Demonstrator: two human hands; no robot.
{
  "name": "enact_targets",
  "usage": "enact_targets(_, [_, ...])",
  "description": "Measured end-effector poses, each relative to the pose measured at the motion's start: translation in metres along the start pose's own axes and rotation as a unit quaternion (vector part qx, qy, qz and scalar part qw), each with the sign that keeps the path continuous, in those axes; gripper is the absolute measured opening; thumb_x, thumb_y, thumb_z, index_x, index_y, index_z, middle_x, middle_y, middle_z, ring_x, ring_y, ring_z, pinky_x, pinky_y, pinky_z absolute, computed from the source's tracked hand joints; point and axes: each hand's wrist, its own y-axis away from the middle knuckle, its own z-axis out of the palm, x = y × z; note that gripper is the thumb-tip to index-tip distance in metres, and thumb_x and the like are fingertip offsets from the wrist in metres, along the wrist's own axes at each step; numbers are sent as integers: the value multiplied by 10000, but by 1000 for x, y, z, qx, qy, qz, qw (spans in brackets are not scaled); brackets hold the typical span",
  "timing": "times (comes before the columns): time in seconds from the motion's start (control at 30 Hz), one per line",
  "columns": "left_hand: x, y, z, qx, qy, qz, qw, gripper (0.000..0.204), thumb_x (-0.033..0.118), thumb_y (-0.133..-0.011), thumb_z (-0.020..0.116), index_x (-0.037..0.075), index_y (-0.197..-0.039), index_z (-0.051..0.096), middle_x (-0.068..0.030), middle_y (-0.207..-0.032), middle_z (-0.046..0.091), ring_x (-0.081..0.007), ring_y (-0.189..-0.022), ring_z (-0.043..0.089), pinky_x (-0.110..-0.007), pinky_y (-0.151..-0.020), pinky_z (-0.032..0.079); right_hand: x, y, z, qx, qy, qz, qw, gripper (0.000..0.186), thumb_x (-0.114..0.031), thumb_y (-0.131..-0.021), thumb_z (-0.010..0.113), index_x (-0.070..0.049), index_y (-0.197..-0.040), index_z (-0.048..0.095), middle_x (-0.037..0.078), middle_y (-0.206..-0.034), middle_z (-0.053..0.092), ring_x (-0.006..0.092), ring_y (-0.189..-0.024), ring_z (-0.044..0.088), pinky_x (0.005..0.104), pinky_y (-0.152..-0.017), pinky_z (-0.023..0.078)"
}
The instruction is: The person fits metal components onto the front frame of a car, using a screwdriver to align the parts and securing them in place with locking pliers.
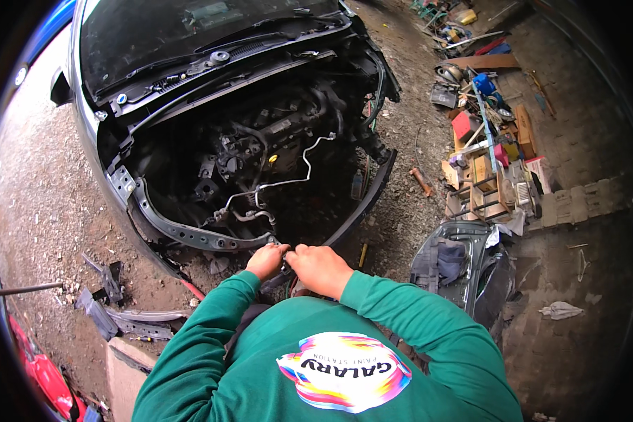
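Observation:
A dark car (211, 32) with its front end stripped has an open engine bay (260, 141), with a bent silver pipe (308, 162) across it and a curved metal front support (183, 228) along its edge. My left hand (264, 261) is closed at the lower front edge of that support, near a small metal fitting. Just right of it, my right hand (319, 271) is closed with thumb and fingers beside the left one. What the fingers of both hands hold is too small and hidden to make out. Both forearms are in green sleeves.
Gravel ground (35, 197) surrounds the car. To the right lie boxes and clutter (483, 171) and a detached dark body panel (471, 292). Metal scraps (141, 327), a horizontal rod (32, 288) and a red panel (42, 373) are at lower left. A yellow-handled tool (363, 256) lies by the bumper.

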Motion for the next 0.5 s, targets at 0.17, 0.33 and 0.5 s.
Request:
enact_targets(0.17, [21, -8, -15, -53, 9, -33, 998, 333, 147, -968, 626, 77, -1291, 664, -203, -1247, 742, -386, -1252, 677, -495, -1065, 542, -7, 11, -4, 74, -25, -3, 997, 177, -183, -964, 709, -53, -1084, 693, 175, -1158, 624, 357, -1044, 695, 460, -838, 625])
enact_targets(0.33, [2, -6, 5, 3, -6, -12, 1000, 353, 121, -960, 631, 56, -1306, 654, -201, -1263, 740, -380, -1263, 674, -482, -1097, 526, 6, 3, 0, 18, 43, -37, 998, 275, -173, -981, 651, -34, -1215, 684, 196, -1203, 639, 370, -1037, 713, 462, -849, 640])
enact_targets(0.5, [-18, -4, 14, 10, -15, -5, 1000, 343, 190, -966, 648, 53, -1280, 666, -201, -1285, 732, -384, -1269, 668, -486, -1108, 515, -10, 6, -6, 146, 14, -123, 982, 328, -172, -987, 630, -22, -1277, 663, 207, -1146, 685, 376, -949, 754, 462, -785, 646])
